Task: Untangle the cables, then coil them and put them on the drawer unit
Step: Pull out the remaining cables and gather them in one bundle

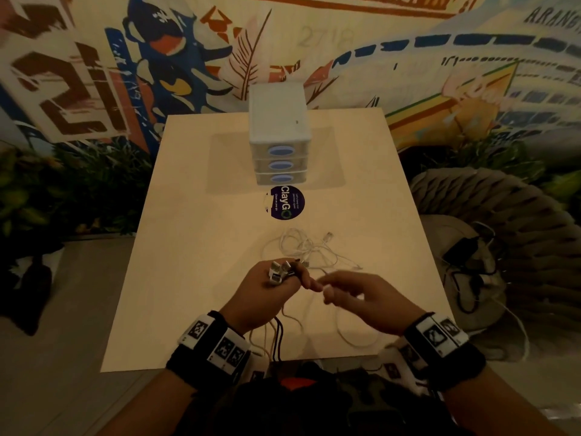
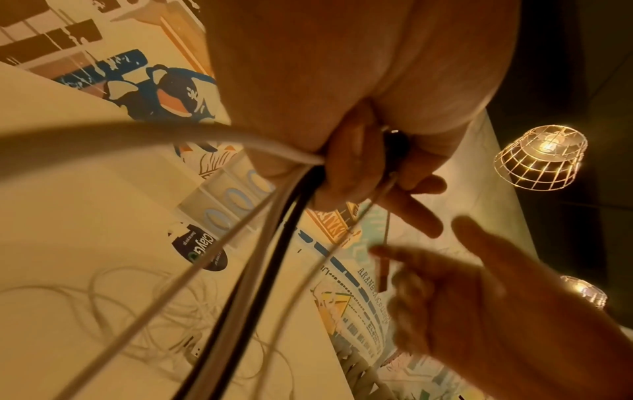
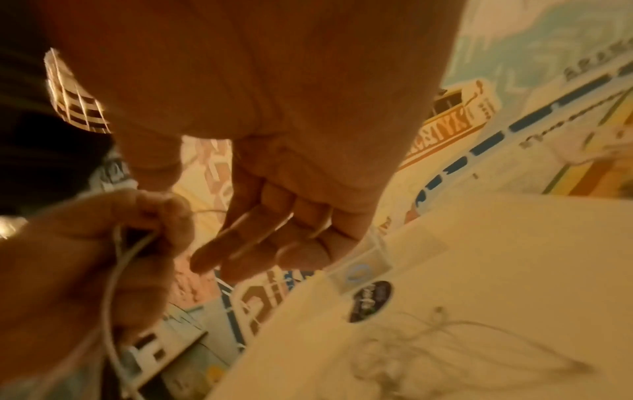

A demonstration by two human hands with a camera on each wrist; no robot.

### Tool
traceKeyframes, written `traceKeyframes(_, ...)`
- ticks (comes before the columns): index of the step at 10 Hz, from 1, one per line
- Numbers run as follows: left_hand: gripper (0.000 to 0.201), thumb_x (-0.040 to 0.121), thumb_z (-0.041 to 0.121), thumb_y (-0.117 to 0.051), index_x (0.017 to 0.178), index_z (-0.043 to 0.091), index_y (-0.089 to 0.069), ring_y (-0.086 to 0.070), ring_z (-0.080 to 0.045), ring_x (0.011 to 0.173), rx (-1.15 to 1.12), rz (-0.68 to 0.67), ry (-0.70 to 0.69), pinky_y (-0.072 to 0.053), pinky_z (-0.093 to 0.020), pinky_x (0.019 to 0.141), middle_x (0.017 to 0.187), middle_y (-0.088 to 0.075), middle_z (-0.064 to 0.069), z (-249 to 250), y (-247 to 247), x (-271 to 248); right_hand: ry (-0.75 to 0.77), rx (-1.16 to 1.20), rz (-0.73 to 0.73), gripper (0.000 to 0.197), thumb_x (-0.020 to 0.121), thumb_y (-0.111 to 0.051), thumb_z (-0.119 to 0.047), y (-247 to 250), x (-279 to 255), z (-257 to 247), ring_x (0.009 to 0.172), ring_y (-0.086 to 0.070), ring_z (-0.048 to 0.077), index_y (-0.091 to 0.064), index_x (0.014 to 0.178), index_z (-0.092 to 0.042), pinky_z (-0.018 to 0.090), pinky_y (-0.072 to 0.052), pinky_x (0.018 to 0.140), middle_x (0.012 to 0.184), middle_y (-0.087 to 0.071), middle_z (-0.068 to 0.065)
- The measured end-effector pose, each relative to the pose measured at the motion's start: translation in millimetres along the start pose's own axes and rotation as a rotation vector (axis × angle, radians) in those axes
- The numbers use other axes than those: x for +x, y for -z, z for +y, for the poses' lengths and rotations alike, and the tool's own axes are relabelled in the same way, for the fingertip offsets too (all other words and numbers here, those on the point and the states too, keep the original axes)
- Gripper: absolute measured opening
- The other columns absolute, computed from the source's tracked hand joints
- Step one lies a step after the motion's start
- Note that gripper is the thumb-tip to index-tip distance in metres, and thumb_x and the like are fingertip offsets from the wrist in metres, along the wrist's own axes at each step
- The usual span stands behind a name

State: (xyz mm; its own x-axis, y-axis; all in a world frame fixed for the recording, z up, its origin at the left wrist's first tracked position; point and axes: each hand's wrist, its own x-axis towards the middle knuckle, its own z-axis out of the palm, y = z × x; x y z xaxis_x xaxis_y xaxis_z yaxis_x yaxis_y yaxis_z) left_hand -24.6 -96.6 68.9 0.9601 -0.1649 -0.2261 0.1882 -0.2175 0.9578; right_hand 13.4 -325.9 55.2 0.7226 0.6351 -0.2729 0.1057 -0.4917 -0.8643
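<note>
OK, left hand [image 1: 267, 286] grip is curled tight round a bunch of white and black cables [image 2: 240, 270], plug ends sticking up out of the fist, strands hanging off the near edge of the pale wooden table [image 1: 195, 253]. Right hand [image 1: 355, 297] just beside it, fingers loosely spread; whether they pinch a strand, can't tell. Loose white tangle [image 1: 309, 247] lies just beyond the hands. Past it a round dark sticker [image 1: 287, 202], then the white three-drawer plastic unit [image 1: 279, 133], top bare.
</note>
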Motion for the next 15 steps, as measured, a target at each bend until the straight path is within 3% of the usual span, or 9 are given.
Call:
traceKeyframes(2,0.026,0.097,-0.01,-0.048,0.086,0.003,-0.067,-0.071,-0.004,0.088,0.062,-0.052,-0.075,-0.05,-0.016,0.084,0.086,-0.077,0.008,11,-1,-1,0.061,0.31,0.143,0.028,0.106,-0.048,-0.028,-7,44,-40,0.061,-0.06,0.012,-0.07,0.107,-0.011,0.02,-0.047,0.06,0.069,-0.067,0.007)
traceKeyframes(3,0.023,0.103,-0.005,-0.045,0.092,0.0,-0.064,-0.059,0.006,0.058,-0.034,-0.041,-0.052,-0.042,-0.007,0.062,0.068,-0.07,0.017,20,-2,-4,0.116,0.285,0.255,0.018,0.103,-0.057,-0.022,-10,55,-42,0.068,-0.063,0.008,-0.072,0.097,-0.014,0.022,-0.05,0.067,0.075,-0.07,0.001)
traceKeyframes(4,0.021,0.109,0.006,-0.039,0.105,-0.001,-0.058,-0.041,0.0,0.038,-0.266,0.116,-0.053,-0.034,-0.015,0.043,0.095,-0.077,-0.012,26,1,-3,0.208,0.332,0.39,0.015,0.101,-0.06,-0.015,-5,56,-48,0.071,-0.065,0.007,-0.072,0.091,-0.017,0.017,-0.049,0.068,0.079,-0.071,-0.003)
traceKeyframes(5,0.024,0.111,0.022,-0.038,0.116,0.014,-0.06,-0.029,-0.009,0.037,-0.22,0.296,-0.045,-0.025,-0.023,0.04,0.105,-0.077,-0.01,19,9,3,0.27,0.31,0.461,0.014,0.1,-0.061,-0.016,1,53,-53,0.068,-0.065,0.011,-0.071,0.091,-0.015,0.021,-0.05,0.069,0.077,-0.071,-0.003)
traceKeyframes(7,0.038,0.099,0.05,-0.052,0.111,0.018,-0.068,-0.029,-0.013,0.053,-0.427,0.265,0.024,-0.022,-0.028,0.049,0.068,-0.037,-0.006,35,15,9,0.317,0.021,0.261,0.012,0.1,-0.062,-0.025,-7,44,-71,0.07,-0.064,0.004,-0.072,0.094,-0.025,0.013,-0.045,0.068,0.077,-0.069,-0.015)
traceKeyframes(8,0.045,0.093,0.052,-0.061,0.098,0.008,-0.067,-0.053,-0.023,0.062,-0.365,0.198,-0.023,-0.043,-0.034,0.058,0.071,-0.061,-0.007,46,13,10,0.323,-0.164,0.218,0.013,0.098,-0.062,-0.021,-13,47,-80,0.077,-0.065,0.001,-0.075,0.101,-0.023,0.011,-0.043,0.069,0.084,-0.073,-0.015)
traceKeyframes(11,0.045,0.095,0.048,-0.054,0.059,0.022,-0.047,-0.025,-0.014,0.047,-0.52,0.345,-0.094,-0.024,-0.029,0.047,0.057,-0.031,-0.003,55,22,25,-0.005,-0.201,-0.123,0.045,0.104,-0.036,-0.056,-20,39,-58,0.062,-0.051,0.009,-0.055,0.077,-0.026,0.029,-0.044,0.067,0.07,-0.056,-0.006)
traceKeyframes(13,0.045,0.095,0.052,-0.051,0.061,0.022,-0.044,-0.023,-0.013,0.047,-0.619,0.358,-0.182,-0.019,-0.031,0.048,0.056,-0.027,0.0,72,46,38,-0.364,-0.077,-0.169,0.051,0.098,-0.04,-0.066,-55,6,20,0.062,-0.046,0.004,-0.052,0.07,-0.025,0.023,-0.04,0.067,0.068,-0.049,-0.01)
traceKeyframes(15,0.047,0.103,0.044,-0.045,0.066,0.015,-0.048,-0.039,-0.021,0.052,-0.55,0.232,-0.186,-0.06,-0.051,0.073,0.053,-0.031,-0.004,68,48,41,-0.48,0.008,-0.286,0.037,0.093,-0.056,-0.063,-93,-96,131,0.074,-0.056,-0.003,-0.06,0.076,-0.03,0.009,-0.043,0.071,0.079,-0.061,-0.014)
